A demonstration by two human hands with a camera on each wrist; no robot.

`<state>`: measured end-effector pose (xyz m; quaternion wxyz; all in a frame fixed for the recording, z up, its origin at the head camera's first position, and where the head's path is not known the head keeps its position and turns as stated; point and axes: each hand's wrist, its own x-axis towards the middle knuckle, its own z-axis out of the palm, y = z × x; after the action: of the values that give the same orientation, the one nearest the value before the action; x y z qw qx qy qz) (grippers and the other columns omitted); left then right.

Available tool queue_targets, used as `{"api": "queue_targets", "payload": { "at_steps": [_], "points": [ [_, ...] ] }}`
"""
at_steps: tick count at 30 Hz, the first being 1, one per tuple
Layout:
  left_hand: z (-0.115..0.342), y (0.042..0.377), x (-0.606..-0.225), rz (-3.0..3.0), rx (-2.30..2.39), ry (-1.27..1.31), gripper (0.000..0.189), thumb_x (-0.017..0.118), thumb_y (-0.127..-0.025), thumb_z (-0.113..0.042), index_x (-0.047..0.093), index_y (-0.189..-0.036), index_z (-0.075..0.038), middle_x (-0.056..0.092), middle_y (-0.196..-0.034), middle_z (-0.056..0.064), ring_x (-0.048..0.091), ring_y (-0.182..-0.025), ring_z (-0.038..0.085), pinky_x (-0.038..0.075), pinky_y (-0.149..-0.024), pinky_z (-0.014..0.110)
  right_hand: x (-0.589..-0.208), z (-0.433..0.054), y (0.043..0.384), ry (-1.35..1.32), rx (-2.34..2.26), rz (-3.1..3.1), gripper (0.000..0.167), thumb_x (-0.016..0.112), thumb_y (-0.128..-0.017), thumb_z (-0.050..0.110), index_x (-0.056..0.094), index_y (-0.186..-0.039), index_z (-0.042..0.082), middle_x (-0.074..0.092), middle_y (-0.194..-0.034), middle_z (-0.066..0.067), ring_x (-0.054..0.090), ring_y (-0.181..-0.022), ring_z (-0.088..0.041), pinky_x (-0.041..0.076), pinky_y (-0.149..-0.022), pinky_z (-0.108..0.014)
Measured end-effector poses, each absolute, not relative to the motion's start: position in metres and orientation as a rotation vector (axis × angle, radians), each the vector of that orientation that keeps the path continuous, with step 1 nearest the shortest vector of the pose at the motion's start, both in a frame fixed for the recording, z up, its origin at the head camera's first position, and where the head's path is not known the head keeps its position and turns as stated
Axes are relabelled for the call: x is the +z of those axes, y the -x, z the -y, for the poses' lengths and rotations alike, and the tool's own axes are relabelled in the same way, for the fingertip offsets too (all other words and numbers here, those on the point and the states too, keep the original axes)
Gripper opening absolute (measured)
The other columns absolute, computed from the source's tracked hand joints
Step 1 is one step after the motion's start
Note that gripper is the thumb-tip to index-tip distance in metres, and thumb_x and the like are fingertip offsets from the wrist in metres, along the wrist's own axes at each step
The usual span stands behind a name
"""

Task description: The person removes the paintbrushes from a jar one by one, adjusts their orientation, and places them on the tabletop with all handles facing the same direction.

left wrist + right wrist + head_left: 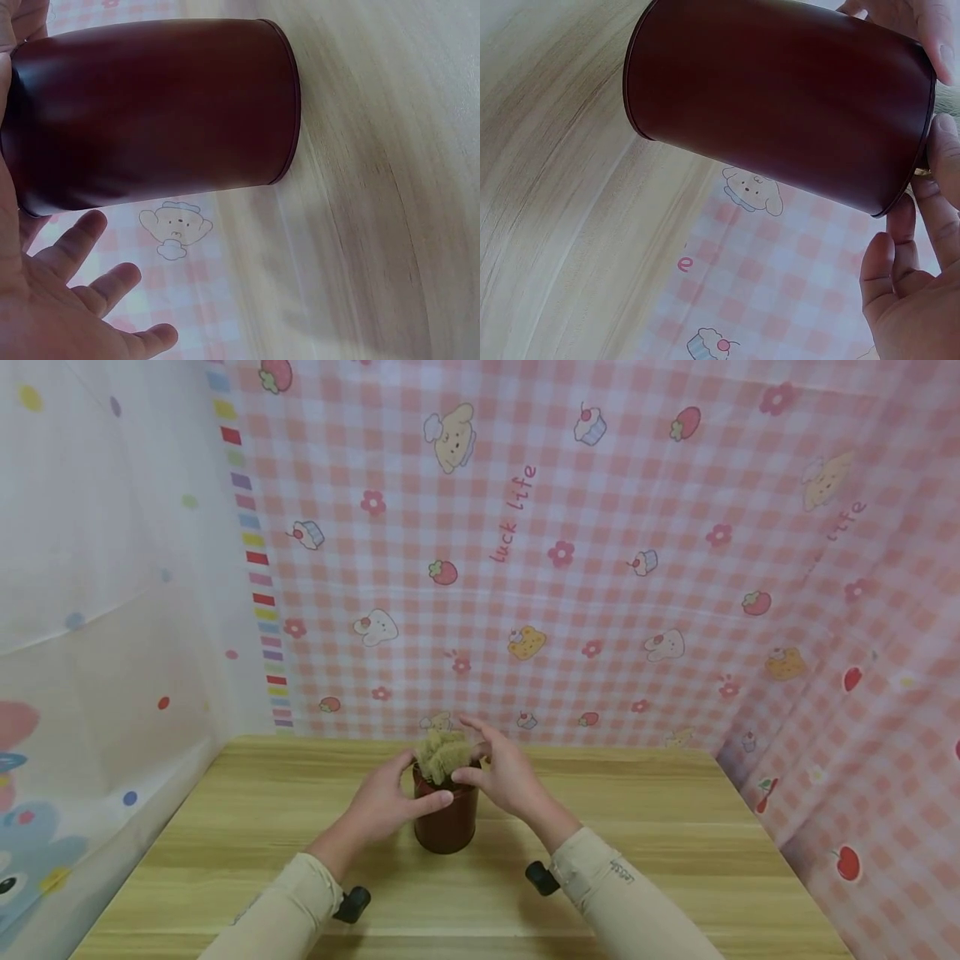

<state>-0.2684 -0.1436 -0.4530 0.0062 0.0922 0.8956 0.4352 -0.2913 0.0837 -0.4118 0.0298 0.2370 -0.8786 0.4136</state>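
Observation:
A dark red cylindrical pot [446, 827] stands upright on the wooden table, its side filling much of both wrist views. From its mouth rises a fluffy yellow-tan plant-like bundle [442, 753], whose lower part is hidden inside. My left hand [386, 797] holds the pot at its left rim, thumb across the front; in the left wrist view three of its fingers spread away from the wall. At the right rim, my right hand [506, 772] has its thumb and a bent finger around the bundle. The exact contact is partly hidden.
The wooden table [637, 852] reaches back to a pink checked cloth [480, 610] with cartoon prints. A white dotted cloth [112, 577] hangs on the left. Black wrist-worn devices [352, 904] jut inward from both sleeves.

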Motion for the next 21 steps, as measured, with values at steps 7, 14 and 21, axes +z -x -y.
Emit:
{"api": "queue_targets", "payload": {
  "at_steps": [7, 14, 21],
  "points": [
    [0.143, 0.268, -0.454, -2.799, 1.372, -0.295, 0.097, 0.08, -0.085, -0.07, 0.044, -0.163, -0.025, 0.052, -0.164, 0.006, 0.047, -0.154, 0.038, 0.043, -0.119, 0.065, -0.41, -0.083, 0.291, -0.724, 1.306, 2.695, 0.081, 0.083, -0.095, 0.02, 0.043, -0.164, 0.031, 0.079, -0.103, -0.003, 0.073, -0.095, -0.016, 0.06, -0.095, -0.051],
    [0.143, 0.266, -0.454, -2.795, 1.39, -0.319, 0.09, 0.081, -0.087, -0.066, 0.047, -0.161, -0.027, 0.056, -0.16, 0.004, 0.051, -0.151, 0.037, 0.045, -0.118, 0.064, -0.406, -0.082, 0.292, -0.716, 1.301, 2.657, 0.079, 0.085, -0.094, 0.017, 0.046, -0.162, 0.028, 0.081, -0.102, -0.006, 0.075, -0.095, -0.018, 0.062, -0.085, -0.043],
    [0.143, 0.266, -0.454, -2.784, 1.401, -0.305, 0.091, 0.081, -0.087, -0.067, 0.046, -0.161, -0.027, 0.056, -0.16, 0.005, 0.05, -0.151, 0.039, 0.045, -0.118, 0.065, -0.401, -0.082, 0.292, -0.723, 1.307, 2.637, 0.077, 0.084, -0.095, 0.021, 0.047, -0.162, 0.025, 0.075, -0.089, -0.002, 0.068, -0.077, -0.01, 0.058, -0.07, -0.03]
  ]
}}
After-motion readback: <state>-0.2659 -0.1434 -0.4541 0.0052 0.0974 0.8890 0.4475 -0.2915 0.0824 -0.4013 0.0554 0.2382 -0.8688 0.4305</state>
